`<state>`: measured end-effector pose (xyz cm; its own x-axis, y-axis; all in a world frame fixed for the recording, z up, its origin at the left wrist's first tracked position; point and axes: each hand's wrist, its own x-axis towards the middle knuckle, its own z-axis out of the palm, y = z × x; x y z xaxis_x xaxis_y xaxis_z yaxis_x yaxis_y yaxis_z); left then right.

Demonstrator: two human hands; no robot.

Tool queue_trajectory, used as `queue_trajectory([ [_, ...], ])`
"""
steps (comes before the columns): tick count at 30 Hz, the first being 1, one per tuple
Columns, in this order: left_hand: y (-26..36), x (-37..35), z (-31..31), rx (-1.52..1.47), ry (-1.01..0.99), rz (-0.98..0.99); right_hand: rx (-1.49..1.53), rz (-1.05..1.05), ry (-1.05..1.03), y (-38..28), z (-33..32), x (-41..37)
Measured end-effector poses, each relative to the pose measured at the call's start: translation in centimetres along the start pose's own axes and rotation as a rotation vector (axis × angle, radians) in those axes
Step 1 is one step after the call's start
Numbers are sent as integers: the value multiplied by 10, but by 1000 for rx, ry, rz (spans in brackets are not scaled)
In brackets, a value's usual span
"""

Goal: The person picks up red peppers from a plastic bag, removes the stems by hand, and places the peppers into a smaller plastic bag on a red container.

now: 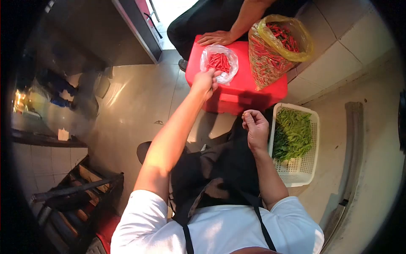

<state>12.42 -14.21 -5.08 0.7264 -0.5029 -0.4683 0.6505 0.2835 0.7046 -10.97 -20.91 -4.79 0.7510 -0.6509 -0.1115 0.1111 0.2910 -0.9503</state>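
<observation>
My left hand (206,84) reaches over the near edge of a clear plastic bag (233,59) that lines a round bowl shape. Its fingers are slightly bent and apart, close to the red chillies (218,62) inside; nothing shows in them. The bag stands on a red box (241,63). Lower and to the right, my right hand (256,127) hangs in front of the box, with thumb and fingers pinched together. Whatever is between those fingertips is too small to make out. A large yellowish plastic bag (270,55) full of red chillies with stems stands on the box's right side.
Another person's hand (215,38) rests flat on the box's far left corner. A white basket (315,152) with green leaves (296,131) stands at my right. A grey pipe (353,148) runs along the right. Dark shelving (76,199) stands at lower left.
</observation>
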Motion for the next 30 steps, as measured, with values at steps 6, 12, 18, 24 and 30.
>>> queue_trajectory([
  [6,-45,-73,-67,-247,38,-132,-177,-128,25,-13,-18,22],
  [12,-58,-107,-112,-348,47,-141,-567,-737,209,-160,-12,122],
  [18,-44,-120,-109,-669,-131,-192,-1300,-1145,63,-196,-44,245],
  [24,-39,-131,-120,-996,-350,-189,-1419,-985,172,-201,-30,236],
  [30,-25,-135,-98,-1046,-375,-2,-954,-734,-299,-120,72,71],
])
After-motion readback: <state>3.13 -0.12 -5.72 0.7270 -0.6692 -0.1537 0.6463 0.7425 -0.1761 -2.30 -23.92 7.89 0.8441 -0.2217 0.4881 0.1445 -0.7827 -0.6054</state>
